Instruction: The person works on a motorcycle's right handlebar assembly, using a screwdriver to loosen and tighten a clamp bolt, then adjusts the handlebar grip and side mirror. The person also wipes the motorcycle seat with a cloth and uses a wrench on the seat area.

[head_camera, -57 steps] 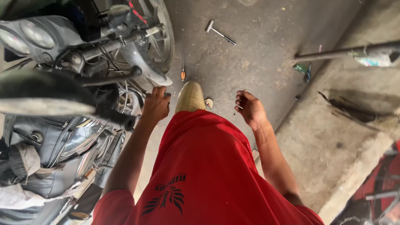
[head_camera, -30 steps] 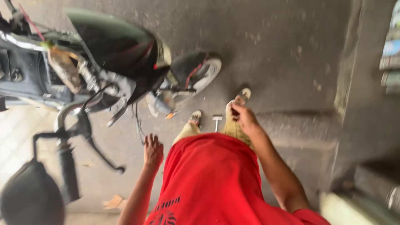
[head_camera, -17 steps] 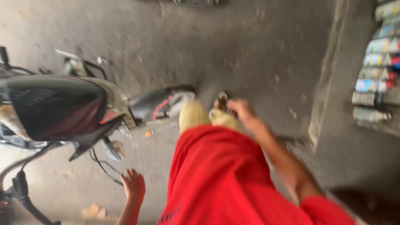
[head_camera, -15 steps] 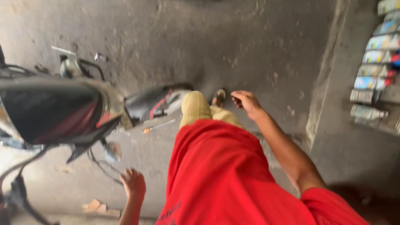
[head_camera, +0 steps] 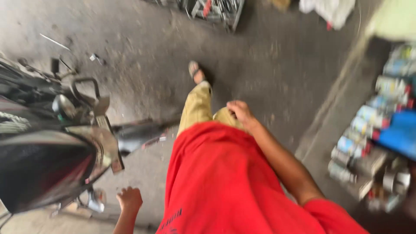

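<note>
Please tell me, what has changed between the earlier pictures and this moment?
The person has walked on along the motorcycle, whose rear end is now at the left. One sandaled foot steps forward. The row of cans on the right has come nearer, and a rack of tools appears ahead. Unchanged: the left hand and right hand remain empty, swinging at the sides.

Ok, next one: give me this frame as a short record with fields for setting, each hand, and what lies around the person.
setting: concrete floor, seen from above, image blurred
person: red shirt, tan trousers, sandal stepping forward
left hand: left hand empty, loosely curled, close to the motorcycle but apart from it
right hand: right hand empty, at the thigh
right side: row of cans along a ledge
top: tool rack, too blurred to detail
</note>
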